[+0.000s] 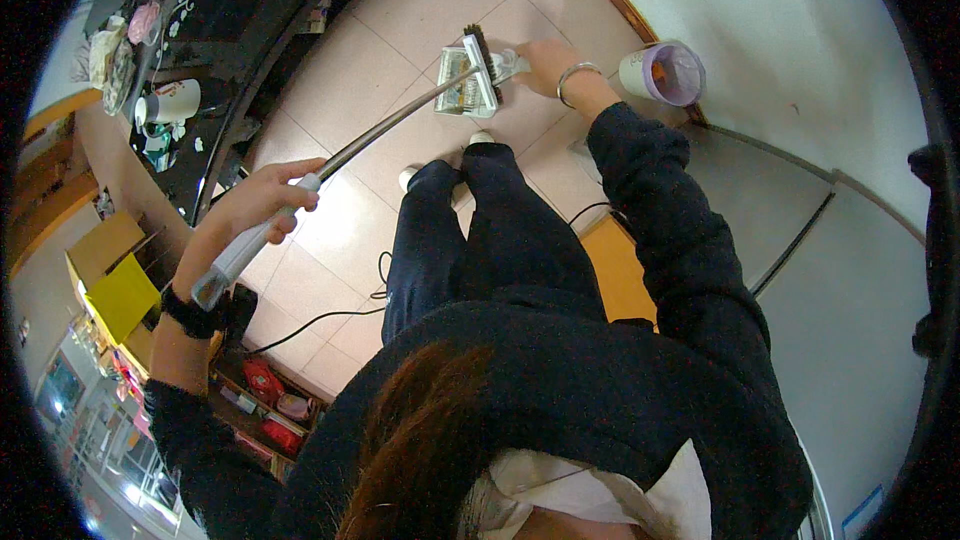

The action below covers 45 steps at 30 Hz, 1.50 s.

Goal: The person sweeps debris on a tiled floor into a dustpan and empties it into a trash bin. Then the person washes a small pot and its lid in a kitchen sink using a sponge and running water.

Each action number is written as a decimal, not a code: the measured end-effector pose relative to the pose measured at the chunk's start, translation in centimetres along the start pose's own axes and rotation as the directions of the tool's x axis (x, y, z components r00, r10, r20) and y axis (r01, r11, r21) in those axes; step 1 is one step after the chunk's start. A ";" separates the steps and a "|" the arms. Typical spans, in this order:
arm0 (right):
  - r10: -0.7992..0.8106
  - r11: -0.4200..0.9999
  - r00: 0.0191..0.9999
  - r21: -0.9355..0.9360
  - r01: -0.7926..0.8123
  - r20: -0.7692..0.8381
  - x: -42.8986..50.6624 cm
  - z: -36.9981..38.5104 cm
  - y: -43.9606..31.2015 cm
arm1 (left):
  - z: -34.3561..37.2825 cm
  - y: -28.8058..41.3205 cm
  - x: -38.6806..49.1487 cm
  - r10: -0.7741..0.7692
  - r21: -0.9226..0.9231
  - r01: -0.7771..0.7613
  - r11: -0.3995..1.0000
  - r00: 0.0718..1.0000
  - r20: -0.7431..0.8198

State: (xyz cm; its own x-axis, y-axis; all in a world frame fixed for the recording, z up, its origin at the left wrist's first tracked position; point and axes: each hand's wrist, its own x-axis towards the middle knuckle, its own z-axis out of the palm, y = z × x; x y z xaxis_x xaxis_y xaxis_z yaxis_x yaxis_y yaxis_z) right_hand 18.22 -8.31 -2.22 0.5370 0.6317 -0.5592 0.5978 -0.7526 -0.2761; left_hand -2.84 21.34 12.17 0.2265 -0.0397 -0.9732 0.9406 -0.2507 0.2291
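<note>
My left hand (274, 202) is closed around the grey grip of a broom (382, 125) with a metal handle. The broom's white head with dark bristles lies across a white dustpan (454, 86) on or just above the tiled floor. My right hand (544, 67), with a bracelet at the wrist, holds the dustpan by its short handle at its right side. Some small debris seems to lie in the pan, though its kind cannot be told. Both of my shoes are just below the dustpan in the view.
A lined waste bin (675, 75) stands by the wall at the right. A black cabinet (247, 37) with a mug (172, 101) on it is at the upper left. A black cable (319, 317) runs over the floor, and an orange-brown board or box (615, 270) is beside my leg.
</note>
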 end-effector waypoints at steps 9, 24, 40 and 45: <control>-0.003 0.999 0.999 -0.031 0.005 0.051 -1.0 -0.9 -1.6 | -1.3 -7.8 -7.1 0.077 -0.506 -0.052 0.861 0.997 0.029; -0.009 0.997 0.999 -0.076 0.012 0.033 -2.7 -2.2 -4.4 | -2.4 -16.3 -16.1 0.264 -0.859 -0.240 0.452 0.956 -0.128; -0.012 1.000 1.000 0.000 0.012 0.008 -1.7 -0.5 -2.6 | 3.8 -18.1 -2.7 0.197 -0.986 0.143 0.086 0.968 0.158; -0.040 0.999 0.999 -0.012 0.040 -0.001 -1.7 -1.0 -2.9 | 4.0 -19.7 1.9 0.443 -0.805 0.543 -0.238 0.798 0.407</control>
State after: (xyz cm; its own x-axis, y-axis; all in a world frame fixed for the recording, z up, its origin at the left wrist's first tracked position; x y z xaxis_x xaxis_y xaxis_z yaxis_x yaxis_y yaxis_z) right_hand 16.16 -7.03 0.28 0.5130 0.6616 -0.5470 0.6262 -0.7242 -0.2887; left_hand -22.00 22.35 5.74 0.4947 -0.5369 -0.6834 0.1032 0.8171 -0.5672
